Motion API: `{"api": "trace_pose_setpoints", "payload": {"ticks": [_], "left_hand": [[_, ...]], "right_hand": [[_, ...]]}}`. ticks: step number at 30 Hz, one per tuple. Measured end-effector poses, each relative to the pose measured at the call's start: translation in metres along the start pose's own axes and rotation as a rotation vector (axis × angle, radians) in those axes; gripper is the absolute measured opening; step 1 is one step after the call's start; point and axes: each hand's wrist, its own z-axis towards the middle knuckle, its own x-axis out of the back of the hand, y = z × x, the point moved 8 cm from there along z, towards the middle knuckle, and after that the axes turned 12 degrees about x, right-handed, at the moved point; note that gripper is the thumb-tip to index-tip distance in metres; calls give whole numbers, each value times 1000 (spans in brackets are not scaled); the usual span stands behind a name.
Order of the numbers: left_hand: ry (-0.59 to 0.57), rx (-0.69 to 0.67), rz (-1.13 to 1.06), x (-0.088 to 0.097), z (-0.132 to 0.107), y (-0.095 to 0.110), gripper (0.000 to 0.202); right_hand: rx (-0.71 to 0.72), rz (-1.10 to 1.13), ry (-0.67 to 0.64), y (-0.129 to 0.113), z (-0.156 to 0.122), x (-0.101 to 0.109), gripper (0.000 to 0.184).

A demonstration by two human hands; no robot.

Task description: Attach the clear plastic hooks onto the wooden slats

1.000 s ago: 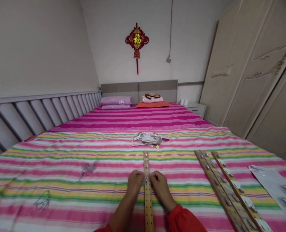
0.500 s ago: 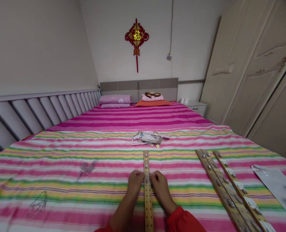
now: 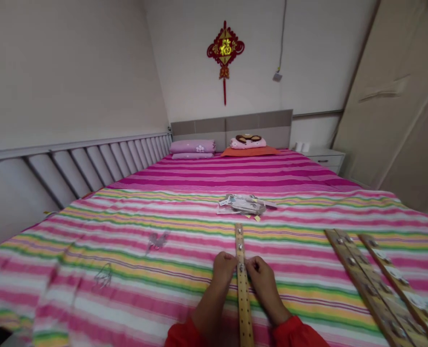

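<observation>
Left hand (image 3: 224, 268), right hand (image 3: 261, 275), one strip (image 3: 243, 301) between

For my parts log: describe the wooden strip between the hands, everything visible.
The wooden strip is a narrow, pale slat with a row of small holes down its middle and a few metal studs on its far part. It lies flat on the striped bedspread, pointing away, its near end out of frame. The left hand and right hand press fingers against its sides at one stud.

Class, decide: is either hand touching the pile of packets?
No: the left hand and right hand are on the wooden strip; the pile of packets lies beyond its far end.
</observation>
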Motion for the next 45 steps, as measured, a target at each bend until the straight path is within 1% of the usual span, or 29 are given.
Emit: {"api": "trace_pose_setpoints", "payload": {"ticks": [4,7,11,13,14,15,16,17,18,19,20,21,22,23,24,26,28,31,33,37,41,43,45], "left_hand": [[26,20,-14,2,-1,-2,17],[15,38,-34,-1,-4,-2,20],[-59,42,-58,-3,-14,1,23],[-116,25,-82,7,-19,5,25],[-126,0,-96,18,-21,9,27],[-112,-50,-121,35,-22,14,28],[-64,-126,-131,58,-22,21,28],[51,-220,-137,88,-23,28,26],[190,-298,-127,121,-24,34,24],[319,-340,-104,154,-23,36,22],[443,-361,-81,184,-23,36,20],[541,-372,-42,212,-21,35,19],[618,-374,13,234,-19,34,19],[689,-352,72,254,-15,31,20],[735,-339,131,269,-12,28,23],[788,-307,237,288,-4,23,27],[794,-255,296,295,3,18,26],[780,-147,306,296,10,10,17],[787,-102,289,296,10,7,12],[822,-99,227,300,5,5,10],[846,-127,118,305,-7,-1,12],[824,-149,33,302,-17,-6,16],[761,-159,-130,294,-29,-14,21]], "right_hand": [[3,44,-30,4,-2,-3,28],[10,100,-49,7,-2,-5,30],[12,166,-23,7,-5,-3,37],[26,160,5,3,-9,0,40],[39,143,19,0,-11,2,40],[57,116,32,-3,-13,4,41],[82,82,43,-6,-14,6,40],[113,43,56,-11,-16,8,39],[148,-1,67,-15,-17,10,38],[183,-48,77,-19,-18,12,37],[215,-93,86,-23,-18,13,36],[243,-133,92,-27,-18,14,34],[266,-165,96,-29,-18,15,33],[284,-190,100,-32,-18,15,33],[298,-207,104,-34,-18,15,32],[315,-222,107,-36,-18,16,32],[317,-228,104,-37,-18,16,31],[314,-231,97,-38,-19,16,32],[310,-237,97,-39,-19,16,33],[305,-242,98,-40,-19,16,34],[305,-234,115,-40,-19,18,36],[303,-228,121,-39,-20,18,35],[305,-226,123,-40,-20,19,35]]}}
